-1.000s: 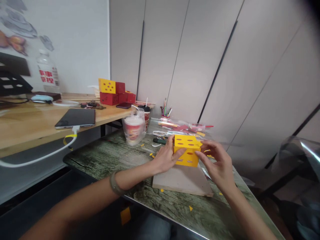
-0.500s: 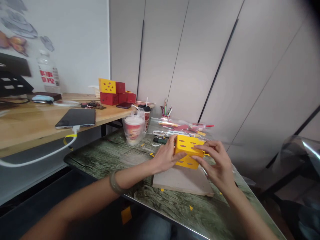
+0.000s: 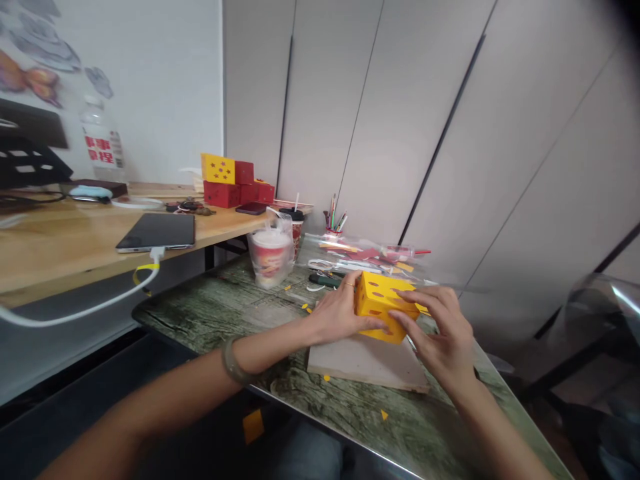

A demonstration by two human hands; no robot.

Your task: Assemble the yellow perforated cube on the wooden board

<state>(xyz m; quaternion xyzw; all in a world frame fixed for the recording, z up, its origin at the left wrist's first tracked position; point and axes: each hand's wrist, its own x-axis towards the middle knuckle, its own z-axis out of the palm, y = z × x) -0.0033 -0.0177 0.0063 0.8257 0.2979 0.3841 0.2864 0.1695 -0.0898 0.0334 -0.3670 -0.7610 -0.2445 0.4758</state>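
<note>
A yellow paper box (image 3: pixel 383 305) with cut-out holes in its faces is held above a pale board (image 3: pixel 367 365). My left hand (image 3: pixel 345 313) grips its left side, thumb along the front face and a ring on one finger. On the right side, my right hand (image 3: pixel 437 327) pinches the box, fingers on top and thumb on the front. The box's far and under sides are hidden. Small yellow paper scraps (image 3: pixel 385 414) lie on the dark green wood-patterned table (image 3: pixel 225 313) around the board.
Behind the hands lie a green-handled cutter (image 3: pixel 324 281) and red paper under clear plastic. A bagged cup (image 3: pixel 271 257) stands left of them, near a pen holder (image 3: pixel 334 230). On the wooden desk are a plugged-in tablet (image 3: pixel 157 231) and stacked red and yellow boxes (image 3: pixel 223 193).
The box has turned and tilted between my hands, so more of its left face shows. Both hands stay on it. The whole view has shifted slightly.
</note>
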